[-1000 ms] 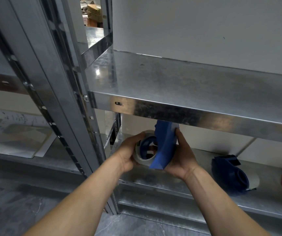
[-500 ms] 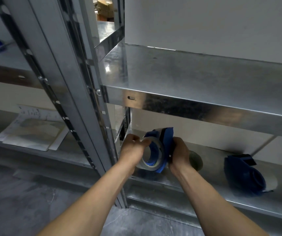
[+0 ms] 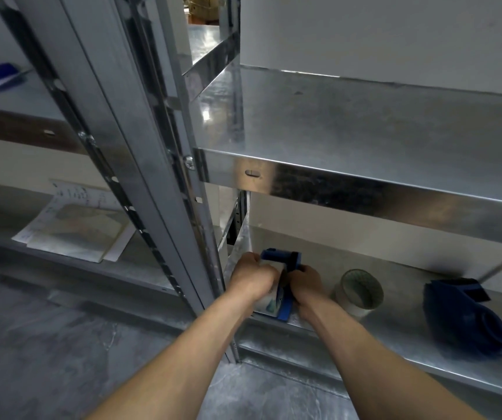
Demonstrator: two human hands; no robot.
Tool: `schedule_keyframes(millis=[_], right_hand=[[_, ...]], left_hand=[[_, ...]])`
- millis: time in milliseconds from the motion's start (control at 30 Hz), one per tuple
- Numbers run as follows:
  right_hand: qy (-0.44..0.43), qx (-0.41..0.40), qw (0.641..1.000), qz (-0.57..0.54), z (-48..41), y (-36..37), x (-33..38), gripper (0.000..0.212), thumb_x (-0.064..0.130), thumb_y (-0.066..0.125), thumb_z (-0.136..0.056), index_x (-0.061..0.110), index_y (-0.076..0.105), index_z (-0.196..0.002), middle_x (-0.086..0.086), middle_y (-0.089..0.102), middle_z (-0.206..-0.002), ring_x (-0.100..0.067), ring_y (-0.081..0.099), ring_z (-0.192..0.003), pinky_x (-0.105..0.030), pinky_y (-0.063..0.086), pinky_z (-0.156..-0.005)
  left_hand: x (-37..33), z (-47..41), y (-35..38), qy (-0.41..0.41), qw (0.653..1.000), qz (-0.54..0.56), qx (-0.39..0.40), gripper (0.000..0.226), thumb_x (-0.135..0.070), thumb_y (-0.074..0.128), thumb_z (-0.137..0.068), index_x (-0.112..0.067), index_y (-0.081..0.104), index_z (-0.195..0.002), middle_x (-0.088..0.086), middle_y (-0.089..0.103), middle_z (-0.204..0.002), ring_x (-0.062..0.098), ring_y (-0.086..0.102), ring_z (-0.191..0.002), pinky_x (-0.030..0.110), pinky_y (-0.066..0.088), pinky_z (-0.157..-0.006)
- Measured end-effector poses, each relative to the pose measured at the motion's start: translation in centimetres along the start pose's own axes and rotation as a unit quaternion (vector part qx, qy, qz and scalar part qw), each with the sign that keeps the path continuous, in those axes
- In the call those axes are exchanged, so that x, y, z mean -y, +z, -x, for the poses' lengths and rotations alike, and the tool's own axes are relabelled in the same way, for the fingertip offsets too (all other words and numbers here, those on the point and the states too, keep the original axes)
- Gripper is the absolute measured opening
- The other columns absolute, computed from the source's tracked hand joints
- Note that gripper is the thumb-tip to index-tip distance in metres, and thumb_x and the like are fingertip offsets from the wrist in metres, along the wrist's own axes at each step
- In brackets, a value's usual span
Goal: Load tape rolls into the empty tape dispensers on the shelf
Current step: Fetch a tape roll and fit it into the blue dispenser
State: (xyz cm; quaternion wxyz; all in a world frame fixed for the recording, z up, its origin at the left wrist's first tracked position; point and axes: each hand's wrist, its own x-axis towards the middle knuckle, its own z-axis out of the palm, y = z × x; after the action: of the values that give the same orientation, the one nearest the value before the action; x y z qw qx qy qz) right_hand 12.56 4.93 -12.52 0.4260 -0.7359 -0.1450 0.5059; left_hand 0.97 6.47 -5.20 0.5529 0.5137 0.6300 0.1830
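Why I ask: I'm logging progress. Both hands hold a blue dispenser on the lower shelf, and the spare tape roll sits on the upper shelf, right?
The head view shows the spare tape roll on the lower shelf, not the upper shelf. The left hand and right hand hold the blue dispenser there.

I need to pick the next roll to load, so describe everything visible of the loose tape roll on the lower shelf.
The loose tape roll is a wide, pale, off-white ring, glossy like plastic packing tape, with a hollow core whose inner wall looks faintly greenish. It sits on the lower metal shelf, its open end facing up toward the camera, between the right hand and the second blue dispenser. No hand holds it; whether the right wrist brushes it cannot be told.
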Motion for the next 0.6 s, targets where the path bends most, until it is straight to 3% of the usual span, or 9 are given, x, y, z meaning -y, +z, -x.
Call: schedule_keyframes(millis=[100,167,233,400,533,600], right_hand=[[-0.044,-0.035,0.987,0.151,0.11,-0.18,0.34,0.020,0.010,0.058,-0.086,0.007,0.063,-0.106,-0.014,0.069,-0.099,-0.032,0.068,-0.086,-0.042,0.060,-0.076],[-0.071,-0.053,0.965,0.247,0.35,-0.41,0.45,0.022,0.015,0.057,-0.088,0.008,0.065,-0.107,-0.013,0.070,-0.103,-0.028,0.066,-0.086,-0.032,0.051,-0.063],[-0.085,-0.052,0.951,0.291,0.30,-0.49,0.32,0.020,0.015,0.054,-0.091,0.009,0.066,-0.107,-0.011,0.070,-0.106,-0.026,0.063,-0.085,-0.029,0.042,-0.062],[-0.095,-0.050,0.958,0.267,0.17,-0.47,0.07,0.019,0.013,0.053,-0.091,0.011,0.066,-0.104,-0.011,0.071,-0.106,-0.030,0.067,-0.093,-0.034,0.050,-0.074],[-0.093,-0.045,0.967,0.233,0.25,-0.70,0.06,0.027,0.014,0.060,-0.089,0.008,0.064,-0.116,-0.013,0.070,-0.113,-0.032,0.066,-0.101,-0.040,0.054,-0.087],[-0.086,-0.044,0.970,0.222,0.41,-0.81,0.02,0.039,0.012,0.062,-0.089,0.003,0.058,-0.127,-0.015,0.067,-0.122,-0.033,0.064,-0.109,-0.039,0.052,-0.091]], left_hand=[[0.27,-0.29,0.01,0.011,1.000,-0.014,0.000,0.047,0.004,0.059,-0.074,-0.014,0.053,-0.118,0.002,0.062,-0.095,0.018,0.060,-0.090,0.031,0.053,-0.074],[0.41,-0.64,-0.03,0.016,1.000,-0.023,0.005,0.041,0.007,0.059,-0.076,-0.016,0.055,-0.110,-0.003,0.060,-0.088,0.019,0.061,-0.091,0.034,0.055,-0.083],[0.38,-0.89,-0.04,0.022,0.999,-0.035,0.012,0.033,0.006,0.059,-0.079,-0.019,0.054,-0.100,-0.002,0.062,-0.090,0.020,0.063,-0.094,0.036,0.056,-0.088],[-0.26,-1.04,-0.08,0.030,0.997,-0.069,0.025,0.031,0.005,0.057,-0.079,-0.026,0.053,-0.080,0.001,0.064,-0.089,0.022,0.065,-0.093,0.038,0.056,-0.087],[-0.43,-0.88,-0.20,0.031,0.997,-0.069,0.026,0.036,-0.001,0.058,-0.076,-0.021,0.055,-0.106,0.000,0.065,-0.095,0.020,0.064,-0.092,0.033,0.055,-0.079],[-0.50,-0.81,-0.31,0.025,0.997,-0.062,0.023,0.035,-0.001,0.058,-0.077,-0.021,0.054,-0.106,-0.003,0.062,-0.090,0.018,0.061,-0.092,0.033,0.054,-0.081]])
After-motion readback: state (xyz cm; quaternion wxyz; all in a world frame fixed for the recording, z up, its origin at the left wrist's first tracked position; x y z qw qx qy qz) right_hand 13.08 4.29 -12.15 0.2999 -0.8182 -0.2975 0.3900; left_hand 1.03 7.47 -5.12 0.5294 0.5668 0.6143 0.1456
